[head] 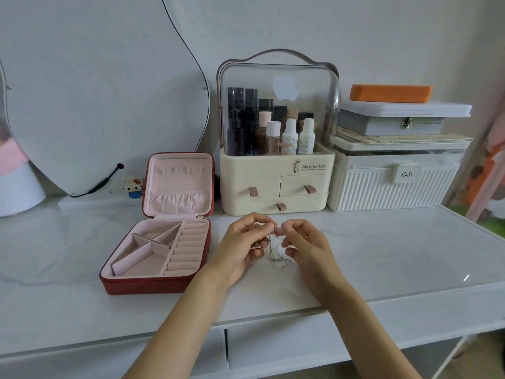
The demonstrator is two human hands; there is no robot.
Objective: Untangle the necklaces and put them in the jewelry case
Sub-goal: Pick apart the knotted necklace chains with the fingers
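**Still picking at the knot, case waiting open**

Right now the thin, tangled metal necklace chains (276, 248) hang between my two hands, just above the white marble-look tabletop (382, 255), with their lower loops trailing down to it. I pinch the top of the tangle between thumb and fingertips of my left hand (240, 242), and my right hand (303, 242) pinches it close beside, so the two grips nearly meet. I hold them that way so the weight of the chains pulls the strands down and apart, letting me see which loop crosses which. The links are too fine to make out here; I think there are two chains, but I cannot be sure.

The red zip-round jewelry case with pale pink lining (155, 253) lies open to my left, lid propped upright, its divided compartments and ring rolls bare. None of the necklaces is in it yet. It sits near enough that my left hand can reach across without lifting far.

Behind my hands stands the cream cosmetics organiser with a clear domed lid (276, 173), close at the back, so I should work toward myself. To the right, the tabletop runs bare to its edge, beside the white ribbed storage box (393, 187).
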